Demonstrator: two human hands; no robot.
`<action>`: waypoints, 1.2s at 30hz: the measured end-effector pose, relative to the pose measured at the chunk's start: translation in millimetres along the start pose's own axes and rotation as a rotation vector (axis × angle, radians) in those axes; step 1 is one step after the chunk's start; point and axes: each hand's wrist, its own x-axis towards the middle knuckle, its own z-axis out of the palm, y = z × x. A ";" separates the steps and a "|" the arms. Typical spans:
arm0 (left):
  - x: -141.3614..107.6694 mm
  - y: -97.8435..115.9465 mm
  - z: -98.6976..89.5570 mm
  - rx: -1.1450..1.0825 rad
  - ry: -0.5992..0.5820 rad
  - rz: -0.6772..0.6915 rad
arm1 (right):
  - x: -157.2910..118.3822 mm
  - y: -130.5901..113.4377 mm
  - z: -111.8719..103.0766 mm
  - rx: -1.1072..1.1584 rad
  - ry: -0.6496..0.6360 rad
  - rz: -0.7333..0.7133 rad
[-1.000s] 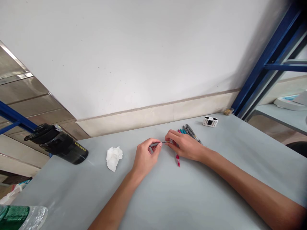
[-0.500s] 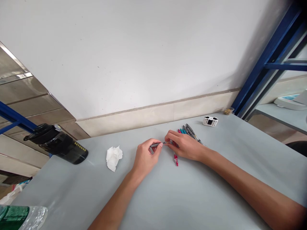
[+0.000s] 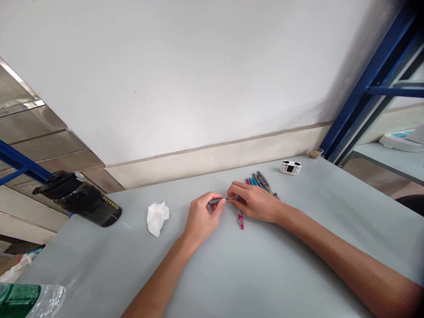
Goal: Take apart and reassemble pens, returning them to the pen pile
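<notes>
A thin dark grey pen (image 3: 215, 201) lies level between my two hands, low over the table. My left hand (image 3: 203, 213) pinches its left part with thumb and fingertips. The fingers of my right hand (image 3: 249, 199) are closed round its right end, which they partly hide. A red pen part (image 3: 241, 221) sticks out below my right hand, its upper end hidden by that hand. Behind my right hand lies a row of grey, blue and red pens (image 3: 264, 182), partly covered by it.
Crumpled white tissue (image 3: 157, 218) and a black bottle (image 3: 88, 200) are on the left of the grey table (image 3: 212, 282). A green-labelled bottle (image 3: 29, 300) stands lower left. At the back right are a white device (image 3: 290, 168) and a small clear cup (image 3: 316, 153).
The red pen part has shifted slightly left. Both hands are almost where they were, still holding the grey pen.
</notes>
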 end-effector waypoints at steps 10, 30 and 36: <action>-1.0 -0.8 1.7 0.020 -0.039 -0.015 | -0.4 -1.7 -0.7 0.003 -0.010 -0.003; -1.6 -1.8 2.3 0.028 -0.054 -0.010 | -0.1 -2.3 -0.7 0.000 -0.022 0.003; -2.0 -1.4 2.3 0.026 -0.058 -0.015 | -0.4 -1.0 0.1 0.000 -0.017 0.000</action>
